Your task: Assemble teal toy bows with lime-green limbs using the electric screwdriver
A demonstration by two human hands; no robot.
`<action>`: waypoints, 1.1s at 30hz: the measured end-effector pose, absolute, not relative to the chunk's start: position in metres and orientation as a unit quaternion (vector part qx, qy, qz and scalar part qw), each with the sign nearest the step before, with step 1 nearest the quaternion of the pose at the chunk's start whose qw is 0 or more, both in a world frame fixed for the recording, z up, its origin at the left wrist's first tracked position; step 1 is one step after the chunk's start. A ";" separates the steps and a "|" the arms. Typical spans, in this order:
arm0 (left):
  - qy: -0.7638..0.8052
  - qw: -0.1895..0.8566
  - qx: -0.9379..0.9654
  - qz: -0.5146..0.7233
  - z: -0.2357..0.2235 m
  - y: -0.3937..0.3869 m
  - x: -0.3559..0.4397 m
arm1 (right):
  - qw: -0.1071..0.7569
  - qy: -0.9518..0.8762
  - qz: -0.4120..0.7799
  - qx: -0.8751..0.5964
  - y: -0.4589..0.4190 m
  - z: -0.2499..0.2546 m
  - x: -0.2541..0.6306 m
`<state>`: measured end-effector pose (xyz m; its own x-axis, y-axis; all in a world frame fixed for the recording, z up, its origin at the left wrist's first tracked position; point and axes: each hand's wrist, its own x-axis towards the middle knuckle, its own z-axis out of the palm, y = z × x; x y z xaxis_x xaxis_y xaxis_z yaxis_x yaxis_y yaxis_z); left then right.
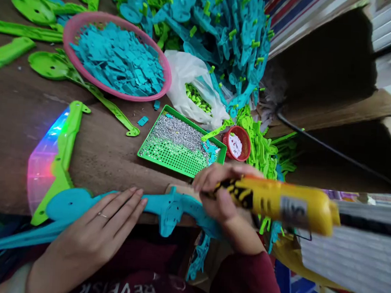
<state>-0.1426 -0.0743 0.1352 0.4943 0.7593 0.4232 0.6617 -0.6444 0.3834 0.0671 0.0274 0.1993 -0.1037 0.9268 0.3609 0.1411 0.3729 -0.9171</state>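
Resting palm-down, fingers extended together, the left hand (97,229) lies across a teal plastic toy piece (172,209) at the near edge of the table (106,145). At 2 o'clock from it, the right hand (217,190) is clenched around a yellow power screwdriver (278,204), its rear end toward 3 o'clock. At 11 o'clock from the left hand, a green frame (64,156) holds a glowing translucent panel (45,155). At 11 o'clock from the right hand sits a green tray (171,160) of screws (176,132), with a small red basket (247,145) at its 3 o'clock and a pink basin (68,32) of teal pieces (121,62) toward 11.
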 end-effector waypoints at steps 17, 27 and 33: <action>0.446 0.162 0.833 0.284 0.129 -0.085 -0.144 | 0.586 -0.588 0.282 -0.482 0.101 0.148 0.074; 0.426 0.118 0.846 0.298 0.141 -0.075 -0.142 | 0.559 -0.623 0.396 -0.378 0.012 0.219 0.053; 0.424 0.102 0.843 0.315 0.144 -0.072 -0.140 | 0.569 -0.610 0.398 -0.381 -0.014 0.194 0.050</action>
<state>-0.1398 -0.0724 0.1440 0.4427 0.7787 0.4445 0.6496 -0.6203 0.4397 0.0502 -0.0143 0.1935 -0.0620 0.9181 0.3914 0.0121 0.3929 -0.9195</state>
